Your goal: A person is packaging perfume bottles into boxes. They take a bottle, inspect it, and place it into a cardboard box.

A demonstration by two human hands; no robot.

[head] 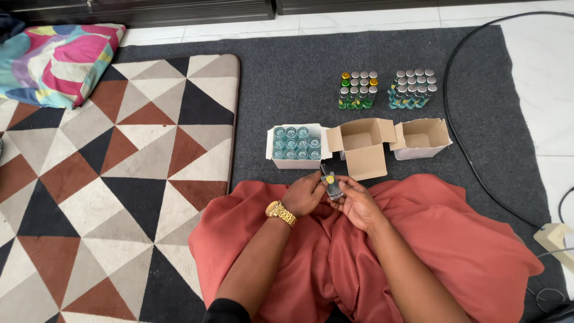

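Over my lap, covered in rust-red cloth (454,239), both hands hold one small clear glass bottle (330,184) with a round yellow sticker and a dark spray top. My left hand (304,194), a gold watch on its wrist, grips the bottle from the left. My right hand (357,203) cups it from below and from the right. Just beyond the hands stands a small white box (269,149) packed with several clear bottles. Beside it are two open, empty cardboard boxes (365,146) (423,139).
Two clusters of small capped bottles stand further back on the dark grey carpet (287,84): a green group (357,91) and a teal group (412,88). A geometric rug (107,179) lies left, a colourful cushion (57,60) at top left. A black cable (460,143) curves along the right.
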